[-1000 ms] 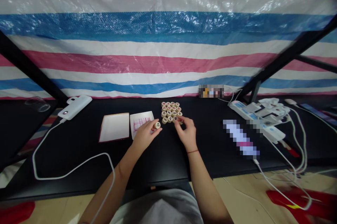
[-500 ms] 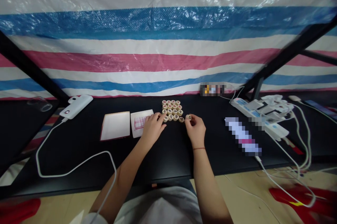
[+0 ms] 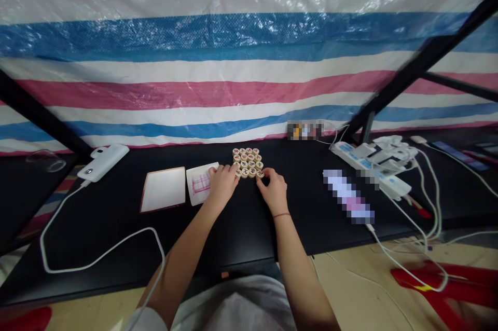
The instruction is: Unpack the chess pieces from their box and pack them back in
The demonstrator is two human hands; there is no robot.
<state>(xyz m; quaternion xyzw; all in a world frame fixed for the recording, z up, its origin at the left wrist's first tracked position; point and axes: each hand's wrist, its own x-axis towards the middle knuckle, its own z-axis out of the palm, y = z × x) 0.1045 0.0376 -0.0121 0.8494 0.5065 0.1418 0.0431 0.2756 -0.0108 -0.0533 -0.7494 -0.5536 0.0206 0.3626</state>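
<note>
Round wooden Chinese chess pieces [image 3: 248, 156] with red and black characters sit in a tight block of rows, seemingly stacked in layers. At the block's front right corner, my right hand [image 3: 273, 188] pinches a chess piece [image 3: 260, 174] between thumb and fingers, against the neighbouring pieces. My left hand [image 3: 223, 183] rests along the block's left side, its fingers stretched out and touching the front left pieces. Partly under that hand lies a shallow white box half with a red grid drawing [image 3: 200, 188]. Beside it is an open white box half with a brown rim [image 3: 163, 190].
A white power bank [image 3: 104, 162] with a long cable lies at the left. On the right are a blurred phone [image 3: 348, 196] on a cable and a white power strip [image 3: 373, 170] crowded with plugs. A striped tarp [image 3: 233, 71] hangs behind the black table [image 3: 249, 227].
My right hand has brought its chess piece left, from just beside the block onto the front right corner. My left hand has stayed at the block's left side. The view has shifted slightly.
</note>
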